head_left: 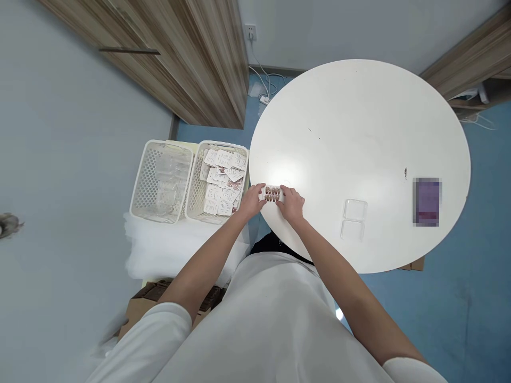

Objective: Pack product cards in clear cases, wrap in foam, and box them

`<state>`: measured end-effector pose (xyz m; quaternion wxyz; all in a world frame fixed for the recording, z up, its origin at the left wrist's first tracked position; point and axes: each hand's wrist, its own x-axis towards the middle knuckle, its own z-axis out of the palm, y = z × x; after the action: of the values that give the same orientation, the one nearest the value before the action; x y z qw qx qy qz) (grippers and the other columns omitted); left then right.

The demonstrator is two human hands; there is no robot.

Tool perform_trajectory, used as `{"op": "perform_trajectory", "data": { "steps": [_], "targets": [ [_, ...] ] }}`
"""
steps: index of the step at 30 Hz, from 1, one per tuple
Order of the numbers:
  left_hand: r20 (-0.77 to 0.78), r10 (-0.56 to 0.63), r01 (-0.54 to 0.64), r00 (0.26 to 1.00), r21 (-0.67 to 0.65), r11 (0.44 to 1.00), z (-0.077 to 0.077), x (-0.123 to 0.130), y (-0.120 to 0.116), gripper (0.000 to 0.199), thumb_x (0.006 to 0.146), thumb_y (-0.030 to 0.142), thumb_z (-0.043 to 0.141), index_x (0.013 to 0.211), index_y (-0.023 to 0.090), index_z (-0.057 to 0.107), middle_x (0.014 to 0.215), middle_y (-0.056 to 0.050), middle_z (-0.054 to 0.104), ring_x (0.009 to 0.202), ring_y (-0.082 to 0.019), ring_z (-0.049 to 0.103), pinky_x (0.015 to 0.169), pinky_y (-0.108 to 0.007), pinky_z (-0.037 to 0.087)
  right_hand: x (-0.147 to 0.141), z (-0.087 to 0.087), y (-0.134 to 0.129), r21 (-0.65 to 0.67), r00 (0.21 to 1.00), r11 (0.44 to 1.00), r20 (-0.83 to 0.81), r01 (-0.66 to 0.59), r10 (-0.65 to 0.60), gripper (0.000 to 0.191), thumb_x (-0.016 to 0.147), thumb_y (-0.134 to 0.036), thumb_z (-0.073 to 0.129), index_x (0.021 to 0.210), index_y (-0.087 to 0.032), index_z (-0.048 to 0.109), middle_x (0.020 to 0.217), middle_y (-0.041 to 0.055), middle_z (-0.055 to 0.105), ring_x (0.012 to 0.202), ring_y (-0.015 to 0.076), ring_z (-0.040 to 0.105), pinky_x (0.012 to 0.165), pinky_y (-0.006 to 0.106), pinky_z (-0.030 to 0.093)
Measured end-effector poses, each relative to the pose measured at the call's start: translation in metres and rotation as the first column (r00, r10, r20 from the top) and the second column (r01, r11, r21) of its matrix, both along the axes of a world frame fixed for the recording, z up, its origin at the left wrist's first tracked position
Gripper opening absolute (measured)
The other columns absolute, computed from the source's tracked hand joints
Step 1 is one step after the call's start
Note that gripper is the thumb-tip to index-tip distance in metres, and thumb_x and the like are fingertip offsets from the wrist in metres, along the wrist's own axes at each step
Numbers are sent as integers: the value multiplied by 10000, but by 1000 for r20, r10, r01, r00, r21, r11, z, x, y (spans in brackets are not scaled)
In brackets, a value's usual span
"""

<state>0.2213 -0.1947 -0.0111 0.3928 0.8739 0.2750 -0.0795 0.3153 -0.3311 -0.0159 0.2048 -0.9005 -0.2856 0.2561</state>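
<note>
A small white card [272, 194] bearing two rows of brown, nail-shaped pieces is held level over the near left edge of the round white table [355, 106]. My left hand [252, 199] pinches its left end, and my right hand [291, 202] grips the right end. To the right on the table lies an open clear plastic case [354, 219], its two halves side by side. Left of the table, a white basket [192, 191] is filled with printed white cards [217, 194].
A second white basket [138, 186] with clear plastic cases [170, 181] stands at the far left. White wrapping material [167, 247] lies in front of the baskets. A blurred purple item [427, 202] is on the table's right side. A wooden cabinet [199, 58] stands behind.
</note>
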Motion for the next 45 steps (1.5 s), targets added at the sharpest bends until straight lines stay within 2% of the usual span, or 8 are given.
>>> {"op": "perform_trajectory", "data": {
  "steps": [9, 16, 19, 23, 32, 35, 39, 45],
  "targets": [
    [51, 4, -6, 999, 26, 1000, -2, -4, -6, 575, 713, 147, 569, 1251, 199, 372, 933, -32, 524, 701, -129, 497, 680, -266, 418, -6, 5, -2, 78, 999, 997, -46, 10, -6, 494, 759, -137, 473, 1231, -240, 366, 1051, 65, 561, 973, 216, 502, 833, 388, 258],
    [61, 13, -11, 998, -29, 1000, -4, -12, -13, 618, 730, 165, 548, 1300, 203, 313, 986, -44, 518, 660, -118, 477, 659, -270, 426, 1, 5, -9, 144, 987, 989, -163, 39, -15, 502, 727, -147, 487, 1216, -219, 396, 966, 33, 567, 815, 165, 538, 882, 413, 276],
    [97, 13, -8, 995, -47, 999, -1, -12, -18, 599, 735, 158, 542, 1294, 189, 331, 967, -45, 523, 642, -112, 469, 666, -270, 429, 4, 5, -16, 188, 977, 981, -213, 54, -13, 524, 715, -159, 507, 1221, -227, 392, 943, 11, 554, 748, 137, 533, 892, 388, 316],
    [132, -1, 11, 991, -70, 997, 6, -10, -27, 591, 730, 151, 549, 1287, 189, 352, 945, -38, 534, 637, -110, 465, 686, -271, 430, 9, 8, -33, 245, 958, 968, -287, 59, 14, 583, 705, -182, 529, 1262, -213, 359, 990, 31, 524, 752, 137, 519, 787, 319, 416],
    [134, -216, 232, 967, -115, 966, 24, 0, -72, 613, 753, 222, 556, 1315, 231, 312, 960, -28, 537, 632, -114, 459, 654, -280, 432, 12, 22, -110, 280, 963, 959, -269, 51, 27, 597, 721, -199, 546, 1279, -240, 337, 970, 38, 510, 777, 160, 501, 781, 363, 454],
    [142, -279, 293, 950, -84, 953, 30, 8, -100, 591, 754, 254, 567, 1299, 233, 338, 959, -36, 529, 686, -137, 488, 662, -292, 440, 16, 28, -147, 264, 977, 964, -210, 33, 24, 580, 727, -229, 560, 1268, -250, 354, 982, 46, 508, 887, 192, 495, 818, 381, 446],
    [151, -354, 360, 923, -15, 933, 35, 25, -145, 573, 761, 274, 570, 1289, 245, 352, 1001, -50, 502, 828, -179, 523, 702, -306, 451, 30, 33, -200, 239, 997, 971, -73, 16, 2, 554, 710, -277, 597, 1231, -271, 409, 1128, 74, 447, 1099, 255, 401, 904, 433, 399],
    [60, -414, 411, 908, 48, 910, 28, 55, -206, 572, 770, 277, 567, 1292, 234, 338, 1036, -61, 485, 871, -194, 529, 705, -309, 450, 62, 21, -262, 211, 998, 976, 42, -60, 52, 555, 681, -307, 634, 1200, -252, 447, 1227, 93, 397, 1165, 291, 346, 954, 476, 347]
  ]
}}
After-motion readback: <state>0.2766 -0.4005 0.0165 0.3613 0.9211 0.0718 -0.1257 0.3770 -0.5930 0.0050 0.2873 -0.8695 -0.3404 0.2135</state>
